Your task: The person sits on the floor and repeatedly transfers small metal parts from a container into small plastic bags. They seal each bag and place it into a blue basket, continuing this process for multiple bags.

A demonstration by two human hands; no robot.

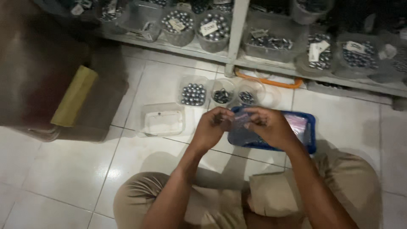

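Note:
My left hand (213,127) and my right hand (269,125) meet in front of me, both pinching a small clear plastic bag (240,121) between the fingertips. What is inside the bag is too blurred to tell. Under the hands lies a blue tray (310,131) holding more clear bags. Just beyond the hands stand a clear square tub of steel balls (193,93) and two small round tubs (222,95) with smaller metal pieces.
A loose clear lid (163,122) lies on the white tiled floor at the left. A dark box with a yellow strip (73,96) stands further left. A low shelf (237,55) along the back carries several containers of steel balls. My crossed legs (237,203) fill the foreground.

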